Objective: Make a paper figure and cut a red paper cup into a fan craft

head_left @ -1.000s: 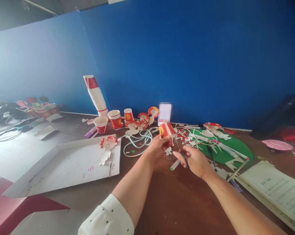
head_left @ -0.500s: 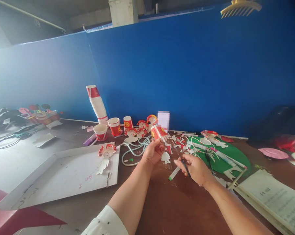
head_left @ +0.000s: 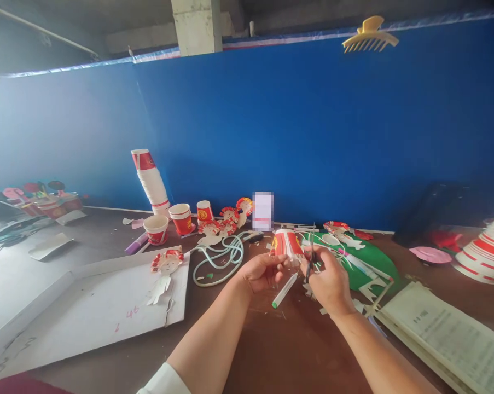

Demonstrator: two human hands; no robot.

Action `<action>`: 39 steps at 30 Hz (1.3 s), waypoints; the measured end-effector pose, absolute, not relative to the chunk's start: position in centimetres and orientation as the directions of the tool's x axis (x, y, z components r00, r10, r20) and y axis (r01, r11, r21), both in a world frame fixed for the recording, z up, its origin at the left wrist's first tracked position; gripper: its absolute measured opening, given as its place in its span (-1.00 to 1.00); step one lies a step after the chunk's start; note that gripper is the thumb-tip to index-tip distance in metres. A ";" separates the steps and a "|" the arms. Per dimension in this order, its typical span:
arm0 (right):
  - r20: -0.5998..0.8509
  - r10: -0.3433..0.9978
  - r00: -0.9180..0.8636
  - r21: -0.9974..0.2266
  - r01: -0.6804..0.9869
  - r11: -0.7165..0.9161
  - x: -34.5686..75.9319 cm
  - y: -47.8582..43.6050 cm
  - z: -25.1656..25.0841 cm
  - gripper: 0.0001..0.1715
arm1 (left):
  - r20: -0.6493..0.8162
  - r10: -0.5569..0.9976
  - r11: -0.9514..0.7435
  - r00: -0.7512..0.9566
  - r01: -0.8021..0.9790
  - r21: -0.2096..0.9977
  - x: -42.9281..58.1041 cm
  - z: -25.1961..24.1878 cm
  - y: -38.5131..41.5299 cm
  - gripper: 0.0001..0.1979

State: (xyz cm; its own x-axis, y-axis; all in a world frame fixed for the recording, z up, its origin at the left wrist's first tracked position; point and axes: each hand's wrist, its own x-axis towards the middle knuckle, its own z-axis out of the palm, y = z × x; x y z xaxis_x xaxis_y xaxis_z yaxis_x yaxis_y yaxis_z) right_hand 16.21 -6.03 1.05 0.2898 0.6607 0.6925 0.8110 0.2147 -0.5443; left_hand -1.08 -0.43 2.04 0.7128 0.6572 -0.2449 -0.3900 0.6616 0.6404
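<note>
Upside down in front of me is a red and white paper cup [head_left: 286, 243], its rim side cut into strips. My left hand [head_left: 263, 272] pinches the cup by its lower left edge. My right hand [head_left: 327, 280] is closed around black-handled scissors [head_left: 309, 264], whose blades point up beside the cup's right side. On the table just below the cup lies a white marker with a green end [head_left: 285, 291]. A figure cut from a cup, with a curled red fringe [head_left: 167, 261], rests on the white box lid to the left.
A shallow white box lid [head_left: 86, 323] lies at left. Behind it stand a tall stack of cups [head_left: 152, 183] and several loose cups. A coiled pale cord [head_left: 218, 262] lies left of my hands. At right are a green disc [head_left: 378, 267] and an open book [head_left: 443, 334].
The cup has moved right and tipped further upside down. My right hand has brought the scissors up against its right side, and the camera view has shifted right.
</note>
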 end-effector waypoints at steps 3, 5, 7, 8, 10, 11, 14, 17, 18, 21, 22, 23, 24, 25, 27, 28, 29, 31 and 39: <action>0.603 0.663 0.444 -0.634 0.771 0.060 16.8 -6.1 1.7 -0.70 | -0.287 0.754 0.575 0.591 -0.382 0.724 -0.7 2.0 -0.2 -0.77; 0.549 0.657 0.516 -0.651 0.757 -0.051 17.2 -6.1 2.2 -0.68 | -0.301 0.882 0.417 0.363 -0.304 0.857 -0.5 1.9 -0.1 -0.66; 0.518 0.657 0.547 -0.635 0.761 -0.132 17.4 -6.1 2.6 -0.65 | -0.153 0.985 0.163 0.083 -0.132 0.978 -0.3 2.0 -0.2 -0.61; 0.516 0.660 0.545 -0.618 0.771 -0.153 17.4 -6.1 2.7 -0.63 | -0.008 1.000 0.007 -0.020 -0.037 0.999 -0.2 2.1 -0.5 -0.61; 0.535 0.667 0.519 -0.574 0.802 -0.164 17.3 -6.1 2.8 -0.62 | 0.330 0.941 -0.322 -0.073 0.103 0.941 0.2 2.4 -1.4 -0.57; 0.554 0.670 0.494 -0.549 0.822 -0.153 17.2 -6.2 2.8 -0.62 | 0.450 0.893 -0.444 -0.023 0.115 0.888 0.4 2.6 -2.0 -0.53; 0.638 0.666 0.385 -0.459 0.885 -0.072 16.6 -6.5 2.6 -0.66 | 0.601 0.786 -0.617 0.147 0.121 0.778 1.4 3.2 -3.8 -0.40; 0.706 0.667 0.238 -0.367 0.928 0.057 15.6 -7.1 2.2 -0.68 | 0.596 0.777 -0.626 0.200 0.156 0.764 1.8 3.3 -4.5 -0.44; 0.715 0.675 0.180 -0.342 0.933 0.115 15.2 -7.3 2.2 -0.68 | 0.588 0.789 -0.613 0.180 0.172 0.771 1.7 3.1 -4.4 -0.50; 0.716 0.695 0.060 -0.322 0.912 0.253 14.6 -7.7 2.5 -0.67 | 0.555 0.826 -0.562 0.098 0.209 0.800 0.8 2.4 -3.2 -0.73; 0.706 0.706 0.065 -0.338 0.906 0.254 14.9 -7.6 2.8 -0.66 | 0.528 0.845 -0.533 0.086 0.218 0.818 0.4 2.1 -2.6 -0.76; 0.683 0.723 0.104 -0.367 0.904 0.217 15.4 -7.5 3.2 -0.64 | 0.494 0.868 -0.491 0.046 0.231 0.840 0.0 1.9 -2.1 -0.74; 0.644 0.746 0.171 -0.404 0.904 0.141 16.3 -7.4 3.6 -0.59 | 0.461 0.887 -0.445 -0.005 0.254 0.859 -0.3 1.7 -1.6 -0.73; 0.588 0.771 0.244 -0.436 0.899 0.048 17.4 -7.1 4.0 -0.55 | 0.430 0.900 -0.400 -0.062 0.273 0.875 -0.6 1.5 -1.2 -0.74; 0.444 0.801 0.402 -0.472 0.865 -0.173 20.3 -6.5 4.6 -0.44 | 0.387 0.910 -0.336 -0.152 0.280 0.899 -0.9 1.3 -0.5 -0.77; 0.376 0.815 0.440 -0.472 0.848 -0.240 21.8 -6.2 4.7 -0.40 | 0.384 0.905 -0.326 -0.184 0.282 0.902 -1.0 1.2 -0.2 -0.79; 0.306 0.837 0.452 -0.465 0.839 -0.283 23.2 -5.9 4.6 -0.41 | 0.383 0.899 -0.318 -0.211 0.283 0.905 -1.0 1.1 0.0 -0.81; 0.204 0.876 0.438 -0.461 0.832 -0.309 25.4 -5.5 4.3 -0.49 | 0.350 0.901 -0.277 -0.258 0.282 0.919 -1.0 0.7 0.4 -0.85; 0.094 0.881 0.465 -0.234 0.870 -0.434 26.3 -5.7 4.0 -0.50 | 0.050 0.973 -0.051 -0.227 0.001 0.999 -0.9 0.3 0.9 -0.83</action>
